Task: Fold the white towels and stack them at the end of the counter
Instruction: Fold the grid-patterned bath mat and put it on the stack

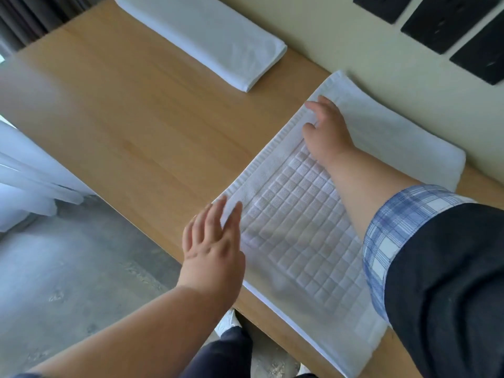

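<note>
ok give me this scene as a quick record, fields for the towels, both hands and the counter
surface: wooden counter along a pale wall
towel in work: checkered white towel, spread flat, not yet folded
left hand: at that towel's near left corner, fingers fairly straight, grip unclear
right hand: fingers curled on the far left corner
folded towel: lies at the counter's far end
plain white towel: by the wall, right next to the checkered one; overlap unclear
</note>
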Available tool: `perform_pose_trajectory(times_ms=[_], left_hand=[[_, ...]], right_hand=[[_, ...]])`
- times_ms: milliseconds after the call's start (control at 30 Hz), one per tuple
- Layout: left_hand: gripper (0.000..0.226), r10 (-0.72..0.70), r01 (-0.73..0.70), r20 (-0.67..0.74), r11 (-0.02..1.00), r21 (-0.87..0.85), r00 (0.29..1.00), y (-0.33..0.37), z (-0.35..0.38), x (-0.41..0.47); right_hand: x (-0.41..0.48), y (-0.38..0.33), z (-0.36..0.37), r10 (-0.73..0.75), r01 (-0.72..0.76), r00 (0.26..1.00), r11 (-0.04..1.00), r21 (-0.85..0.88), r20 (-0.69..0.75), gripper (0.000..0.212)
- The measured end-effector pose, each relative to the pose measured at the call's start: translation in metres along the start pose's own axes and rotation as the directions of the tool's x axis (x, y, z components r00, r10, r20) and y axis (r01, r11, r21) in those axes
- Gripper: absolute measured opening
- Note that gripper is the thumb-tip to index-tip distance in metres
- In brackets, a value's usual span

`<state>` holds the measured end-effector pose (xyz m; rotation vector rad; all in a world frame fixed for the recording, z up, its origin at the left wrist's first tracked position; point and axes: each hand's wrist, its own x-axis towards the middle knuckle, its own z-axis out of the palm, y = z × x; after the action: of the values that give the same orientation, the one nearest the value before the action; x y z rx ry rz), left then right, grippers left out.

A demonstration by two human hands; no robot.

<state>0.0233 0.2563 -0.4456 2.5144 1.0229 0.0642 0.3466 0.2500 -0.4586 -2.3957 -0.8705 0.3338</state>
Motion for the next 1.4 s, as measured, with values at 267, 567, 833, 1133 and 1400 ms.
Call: perform_pose_trajectory(times_ms=[267, 567, 833, 1133, 1400], left_hand=[[0.067, 0.153, -0.27, 0.393, 0.926, 0.264, 0.907, 0.058, 0.03, -0.008], [0.07, 0.012, -0.171, 0.366, 0.898, 0.406, 0.93, 0.079, 0.027, 0.041], [0.081, 0.075, -0.139, 0.209, 0.939, 0.314, 0.975, 0.127, 0.043, 0.053], [0.072, 0.262, -0.337, 0.263, 0.893, 0.299, 0.929, 0.106, 0.085, 0.046], [0.07, 0.394, -0.452, 0.256, 0.86, 0.235, 0.883, 0.128, 0.083, 0.084]], right_hand=[[-0.025, 0.048, -0.004, -0.058, 0.168, 0.968, 0.87, -0.464, 0.242, 0.068], [-0.09, 0.108, -0.044, 0.255, -0.177, 0.961, 0.86, -0.479, 0.103, 0.083], [-0.161, 0.123, -0.061, 0.114, -0.112, 0.993, 0.936, -0.335, -0.014, 0.067], [-0.189, 0.118, -0.04, 0.171, -0.102, 0.979, 0.88, -0.463, 0.11, 0.079], [-0.172, 0.099, -0.041, 0.161, -0.157, 0.987, 0.935, -0.318, -0.013, 0.065]])
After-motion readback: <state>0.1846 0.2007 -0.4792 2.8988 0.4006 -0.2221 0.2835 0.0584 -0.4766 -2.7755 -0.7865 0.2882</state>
